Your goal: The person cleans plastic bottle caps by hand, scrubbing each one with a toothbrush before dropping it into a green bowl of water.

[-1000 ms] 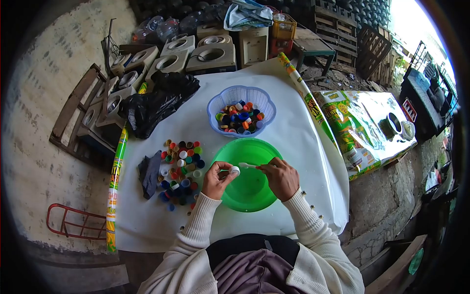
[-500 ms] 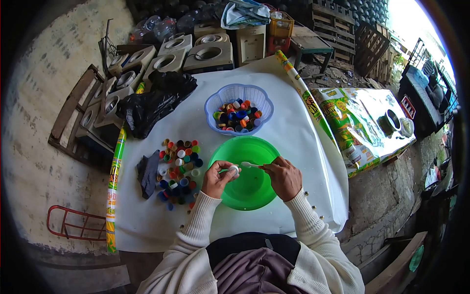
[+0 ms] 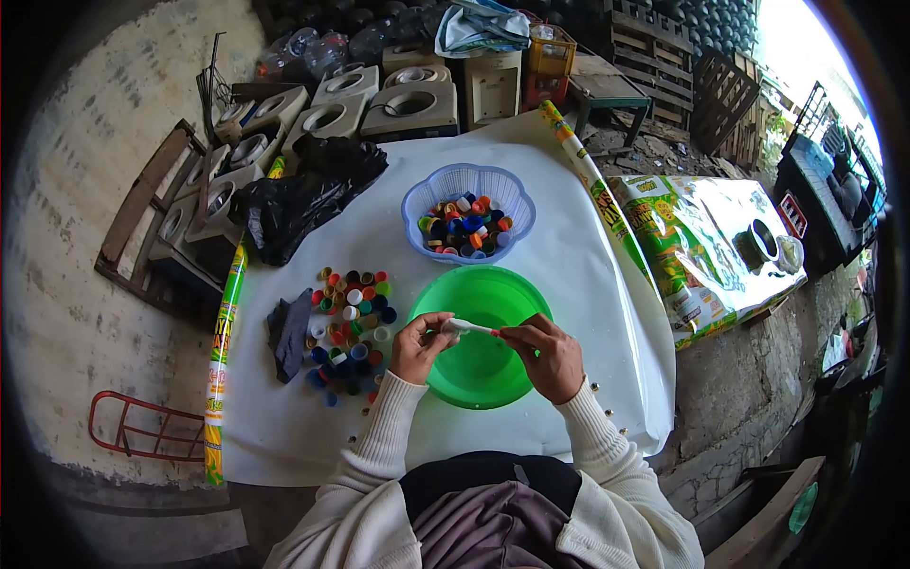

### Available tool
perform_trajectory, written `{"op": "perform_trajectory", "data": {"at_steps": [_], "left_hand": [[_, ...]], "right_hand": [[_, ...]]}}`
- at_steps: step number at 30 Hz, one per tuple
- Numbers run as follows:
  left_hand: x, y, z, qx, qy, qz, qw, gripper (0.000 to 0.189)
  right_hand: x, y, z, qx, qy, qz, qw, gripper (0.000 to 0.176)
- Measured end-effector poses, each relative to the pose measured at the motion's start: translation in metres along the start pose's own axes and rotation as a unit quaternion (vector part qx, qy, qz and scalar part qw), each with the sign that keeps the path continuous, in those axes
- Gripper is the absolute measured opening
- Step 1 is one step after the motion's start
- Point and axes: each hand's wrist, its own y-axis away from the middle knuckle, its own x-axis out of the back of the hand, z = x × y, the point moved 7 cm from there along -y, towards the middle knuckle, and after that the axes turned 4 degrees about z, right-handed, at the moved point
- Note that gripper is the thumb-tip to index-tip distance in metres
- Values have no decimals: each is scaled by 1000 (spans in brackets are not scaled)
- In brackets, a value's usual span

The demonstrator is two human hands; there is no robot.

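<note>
Above the green basin (image 3: 483, 384), my left hand (image 3: 414, 349) is closed in a pinch on a small white bottle cap, now mostly hidden by the fingers and the brush. My right hand (image 3: 550, 356) grips a toothbrush (image 3: 474, 327) with a white head end and some pink on its handle. The brush lies across between the hands, its head against the cap. Left of the basin, loose bottle caps (image 3: 353, 313) of many colours lie spread out beside a dark grey cloth (image 3: 288, 335). Behind the basin stands a blue-violet plastic basket (image 3: 517, 194) holding more caps.
White sheeting (image 3: 284, 427) covers the work surface, with rolled printed edges (image 3: 223, 360) left and right. A black plastic bag (image 3: 308, 194) lies at the back left. Beyond are pale casings with round openings (image 3: 409, 109). A wrapped box (image 3: 701, 256) stands to the right.
The toothbrush has moved left, and its head now meets the cap in my left hand. My right hand has shifted slightly and turned. The view has tilted a little.
</note>
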Motion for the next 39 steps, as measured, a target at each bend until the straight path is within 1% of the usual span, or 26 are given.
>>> {"op": "perform_trajectory", "data": {"at_steps": [2, 3, 6, 9, 12, 15, 18, 21, 24, 25, 28, 29, 32, 35, 36, 38, 39], "left_hand": [[-5, 1, -1, 13, 8, 0, 1000, 25], [-7, 1, -1, 17, 12, 0, 1000, 24], [-14, 2, 8, 15, 30, -6, 999, 23], [-14, 2, 7, 21, 27, -9, 999, 24], [-11, 1, 4, 4, -1, -10, 1000, 26], [-4, -1, 0, -7, -51, -10, 999, 26], [-1, -1, 3, 3, -33, 4, 999, 26], [-1, 1, 4, 12, -7, 10, 1000, 26], [-3, 3, 6, 29, 7, 11, 999, 27], [-4, 3, 4, 30, 21, 10, 999, 27], [-9, 2, 0, 33, 43, 3, 999, 28], [-10, 2, 0, 32, 39, 0, 999, 28], [-11, 1, 5, 25, 30, -1, 999, 28], [-4, -1, 1, -3, -20, 3, 1000, 25], [-2, -2, 0, -17, -43, 4, 999, 23], [-6, -1, 7, -5, -28, 10, 1000, 22], [-7, 0, 9, 2, -22, 14, 1000, 22]], "right_hand": [[-4, 2, 9, -14, 7, -11, 1000, 13], [1, -1, 9, -13, 67, 3, 998, 13], [5, -1, 9, -34, -9, 4, 999, 13], [-3, -1, 6, -12, 28, -12, 999, 13], [-6, -7, 15, -12, 123, 15, 992, 13], [-34, -5, 20, 79, 197, -15, 977, 13], [-50, -4, 22, 82, 212, -96, 969, 13], [-15, -12, 3, 24, 118, 2, 993, 12], [1, -7, -7, -15, 32, 16, 999, 12], [0, -4, -11, 13, 16, 2, 1000, 12], [-2, -3, 2, 19, 98, 13, 995, 12], [-1, -3, 11, -8, 100, 15, 995, 13], [3, -1, 1, -12, 17, -8, 1000, 13], [-12, -1, 10, -5, 151, -42, 988, 13], [-15, -2, 11, 21, 158, -11, 987, 13], [-23, -3, 15, 78, 172, 48, 981, 12], [-33, -1, 20, 89, 191, 17, 977, 12]]}}
